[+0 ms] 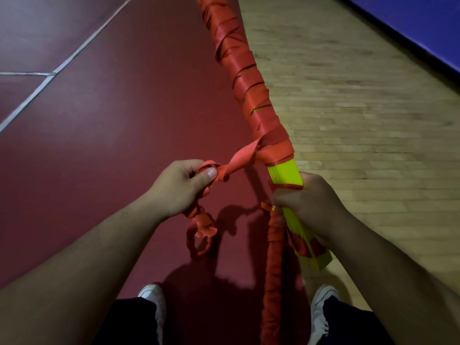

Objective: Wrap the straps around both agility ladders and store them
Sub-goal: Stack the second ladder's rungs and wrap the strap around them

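Note:
A bundle of neon-yellow ladder rungs (pixel 286 174) runs from the lower right up to the top centre. Orange strap (pixel 245 78) is wound around most of its upper length. My right hand (pixel 307 204) grips the bare yellow part of the bundle just below the wrapping. My left hand (pixel 180 188) pinches the loose strap end (pixel 239 159) between thumb and fingers, pulled taut leftward from the bundle. The rest of that strap hangs below my left hand in a crumpled loop (pixel 202 231). A second orange-wrapped length (pixel 272 265) hangs down beside the bundle toward the floor.
I stand on a dark red court floor (pixel 112 145) with white lines (pixel 67 61); pale wooden flooring (pixel 361 120) lies to the right, bordered by a blue surface (pixel 423 28) at the top right. My two shoes (pixel 153 295) show at the bottom.

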